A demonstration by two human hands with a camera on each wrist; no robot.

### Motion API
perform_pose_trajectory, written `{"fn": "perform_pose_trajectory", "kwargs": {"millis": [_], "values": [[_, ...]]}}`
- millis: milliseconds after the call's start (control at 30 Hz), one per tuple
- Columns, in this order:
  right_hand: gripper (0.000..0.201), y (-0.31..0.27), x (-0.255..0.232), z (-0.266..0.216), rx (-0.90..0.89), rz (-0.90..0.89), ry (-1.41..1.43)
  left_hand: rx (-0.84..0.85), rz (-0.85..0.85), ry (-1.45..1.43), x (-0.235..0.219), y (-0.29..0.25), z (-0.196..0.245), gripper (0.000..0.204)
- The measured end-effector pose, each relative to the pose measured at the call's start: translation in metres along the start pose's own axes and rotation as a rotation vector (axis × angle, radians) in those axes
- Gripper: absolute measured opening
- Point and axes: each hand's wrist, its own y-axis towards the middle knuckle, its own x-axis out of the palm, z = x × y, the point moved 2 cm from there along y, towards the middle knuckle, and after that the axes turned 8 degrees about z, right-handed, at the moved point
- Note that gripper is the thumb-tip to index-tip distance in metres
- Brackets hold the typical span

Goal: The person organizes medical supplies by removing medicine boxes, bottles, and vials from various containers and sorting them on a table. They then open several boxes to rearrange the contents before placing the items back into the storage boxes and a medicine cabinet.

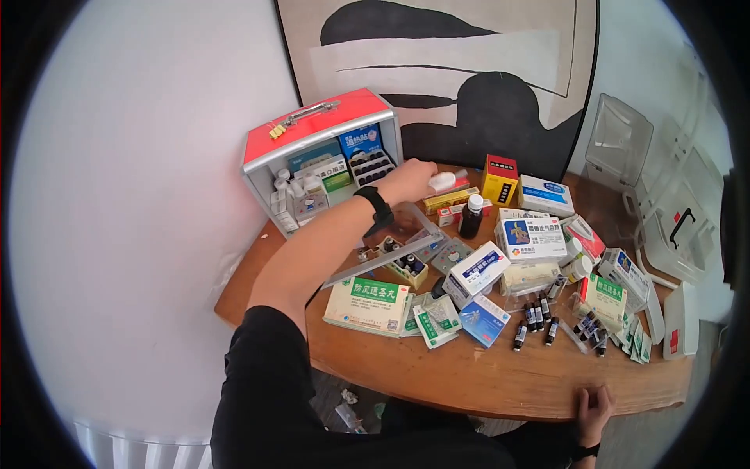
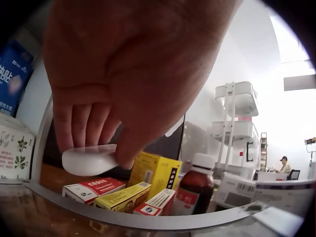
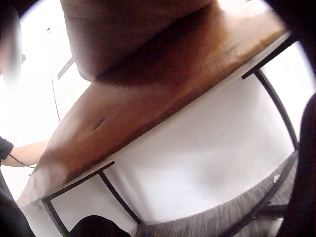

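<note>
Left hand (image 1: 409,181): just beside the right side of the red case (image 1: 361,108); fingers together, thumb opposed, pinching a white object (image 2: 88,162). White object: above a red-and-white box (image 2: 90,190) and near the flat yellow box (image 1: 451,201); contact with either cannot be told. Watch (image 1: 380,207), black, on the left wrist. Clear panel (image 1: 383,262), pale-framed, beneath the left forearm. Tall yellow box (image 1: 499,180), upright, and brown bottle (image 1: 470,219), white-capped, upright, nearby. Right hand (image 1: 597,406): at the front edge of the wooden table (image 1: 469,386), fingers loosely bent, nothing held. Small dark vials (image 1: 539,311): on the table, apart from both hands.
</note>
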Motion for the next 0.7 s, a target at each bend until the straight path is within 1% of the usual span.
{"fn": "perform_pose_trajectory", "kwargs": {"millis": [33, 100, 133, 167, 200, 233, 267, 300, 333, 400, 500, 533, 567, 633, 667, 700], "values": [[0.029, -0.003, 0.000, 0.003, -0.001, 0.004, 0.003, 0.031, -0.011, 0.077, 0.009, 0.005, -0.001, 0.042], [0.027, -0.010, 0.001, 0.012, 0.153, -0.041, 0.025, 0.121, 0.141, 0.053, -0.009, -0.005, -0.007, 0.040], [0.027, -0.012, 0.002, 0.012, 0.164, -0.037, 0.027, 0.077, 0.194, -0.006, -0.022, -0.013, -0.012, 0.038], [0.027, -0.011, 0.001, 0.009, 0.130, -0.017, 0.019, -0.053, 0.209, -0.047, -0.035, -0.020, -0.024, 0.035], [0.027, -0.010, 0.000, 0.007, 0.093, -0.002, 0.010, -0.059, 0.274, -0.042, -0.042, -0.027, -0.046, 0.036], [0.027, -0.009, 0.000, 0.006, 0.097, -0.001, 0.011, -0.089, 0.317, 0.039, -0.056, -0.037, -0.055, 0.042], [0.027, -0.007, -0.001, 0.006, 0.100, -0.023, 0.013, -0.136, 0.306, 0.146, -0.062, -0.044, -0.074, 0.056], [0.027, -0.006, -0.003, 0.006, 0.101, -0.046, 0.015, -0.136, 0.308, 0.145, -0.065, -0.051, -0.088, 0.056], [0.027, -0.004, -0.003, 0.008, 0.097, -0.041, 0.013, -0.164, 0.264, 0.129, -0.066, -0.056, -0.099, 0.060], [0.028, -0.006, 0.000, 0.007, -0.015, 0.006, -0.031, -0.245, 0.172, 0.099, -0.068, -0.057, -0.100, 0.070], [0.030, -0.006, 0.000, 0.006, 0.036, 0.003, -0.008, -0.195, 0.169, 0.171, -0.065, -0.060, -0.098, 0.070], [0.030, -0.006, 0.000, 0.007, 0.024, -0.010, 0.003, -0.144, 0.238, 0.197, -0.064, -0.068, -0.096, 0.059], [0.029, -0.008, 0.000, 0.010, 0.032, -0.015, -0.002, -0.162, 0.234, 0.202, -0.072, -0.077, -0.092, 0.059], [0.028, -0.009, 0.001, 0.011, 0.038, -0.030, 0.000, -0.194, 0.210, 0.160, -0.089, -0.090, -0.082, 0.049], [0.026, -0.008, 0.001, 0.010, 0.046, -0.024, 0.032, -0.205, 0.208, 0.218, -0.102, -0.100, -0.079, 0.041], [0.025, -0.007, 0.001, 0.010, 0.053, -0.017, 0.066, -0.218, 0.205, 0.225, -0.115, -0.111, -0.079, 0.041]]}}
